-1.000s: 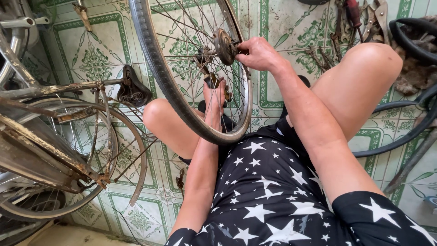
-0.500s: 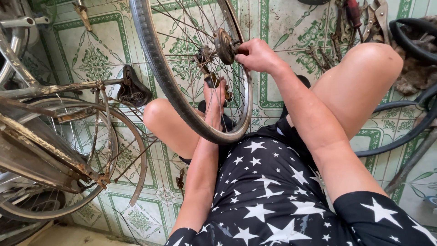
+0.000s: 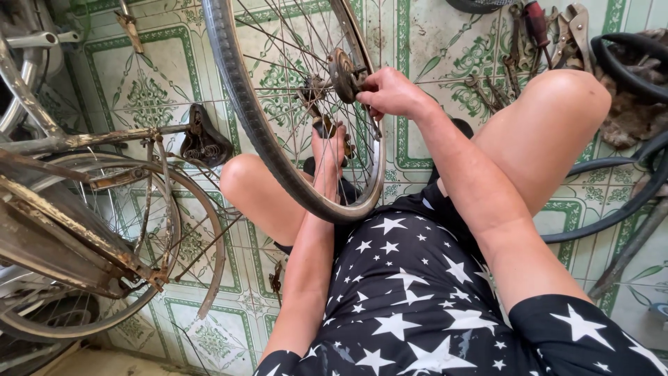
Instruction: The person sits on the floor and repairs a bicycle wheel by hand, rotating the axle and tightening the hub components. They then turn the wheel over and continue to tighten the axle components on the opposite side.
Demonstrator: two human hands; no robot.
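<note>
Right hand (image 3: 390,92) grips the wheel (image 3: 278,125) hub (image 3: 342,73) — left hand (image 3: 327,143) reaches through spokes.

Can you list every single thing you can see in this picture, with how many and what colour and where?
bicycle wheel: one, grey tyre, silver spokes, upright between the knees
hub: one, rusty brown, middle of the wheel
old bicycle: one, rusty brown, lying at the left
saddle: one, dark brown, on the old bicycle
hand tools: several, rusty, one red-handled, floor at top right
rubber tubes: black, count unclear, floor at right
floor tiles: many, green and cream pattern, under everything
shorts: one, black with white stars
left hand: one, behind the spokes, grip hidden
right hand: one, on the hub
</note>
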